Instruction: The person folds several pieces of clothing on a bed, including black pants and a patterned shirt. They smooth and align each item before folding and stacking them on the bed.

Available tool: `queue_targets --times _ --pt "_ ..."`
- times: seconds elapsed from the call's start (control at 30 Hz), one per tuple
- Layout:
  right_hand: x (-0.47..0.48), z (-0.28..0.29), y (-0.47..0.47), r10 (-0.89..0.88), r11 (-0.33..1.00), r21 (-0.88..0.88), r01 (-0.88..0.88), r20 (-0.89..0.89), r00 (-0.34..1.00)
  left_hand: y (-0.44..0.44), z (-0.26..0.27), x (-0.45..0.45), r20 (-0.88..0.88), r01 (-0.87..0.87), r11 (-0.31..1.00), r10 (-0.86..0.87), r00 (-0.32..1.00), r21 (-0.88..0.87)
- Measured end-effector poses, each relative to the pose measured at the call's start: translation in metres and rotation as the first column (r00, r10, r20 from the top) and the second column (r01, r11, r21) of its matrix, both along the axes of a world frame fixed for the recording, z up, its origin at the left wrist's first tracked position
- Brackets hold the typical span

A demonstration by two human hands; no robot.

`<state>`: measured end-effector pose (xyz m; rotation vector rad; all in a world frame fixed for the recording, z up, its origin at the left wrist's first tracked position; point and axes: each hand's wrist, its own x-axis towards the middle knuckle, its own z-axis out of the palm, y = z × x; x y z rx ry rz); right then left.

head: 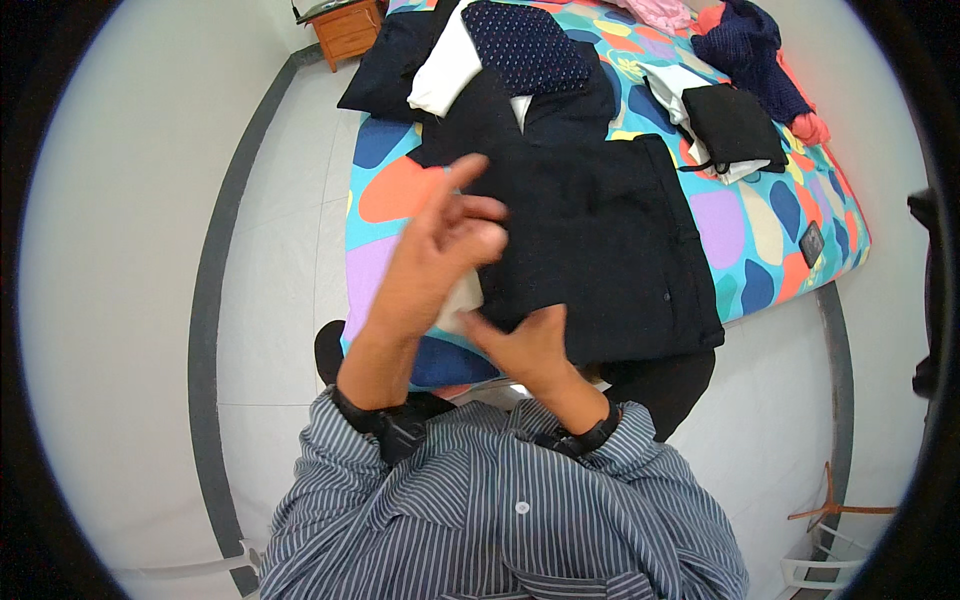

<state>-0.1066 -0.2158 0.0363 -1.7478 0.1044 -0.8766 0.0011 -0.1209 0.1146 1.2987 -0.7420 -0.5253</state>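
A pair of black trousers lies folded flat on the bed in front of me, with the waistband on the right and a small button near it. My left hand is raised over the trousers' left edge. Its index finger points outward while the other fingers curl loosely, and I see nothing held in it. Lower down, my right hand hovers near the trousers' lower left corner, thumb and fingers spread, blurred by motion. Whether it touches the cloth cannot be told. Both wrists wear black bands.
The bed has a colourful patterned sheet. Behind the trousers lie a dark dotted garment and a white one. Folded black cloth, a navy knit and a small dark flat object are rightward. A wooden cabinet stands far left.
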Motion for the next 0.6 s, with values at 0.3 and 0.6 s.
queue_targets --times 0.3,0.6 --pt "-0.022 -0.02 -0.064 -0.246 0.638 0.714 0.289 -0.167 0.955 -0.03 -0.098 -0.017 0.055 -0.193 0.976 0.188 0.981 0.1" --pt "-0.034 -0.031 -0.102 -0.348 0.444 0.875 0.193 -0.03 0.937 -0.028 -0.127 -0.021 0.208 -0.266 0.948 0.229 0.951 0.176"
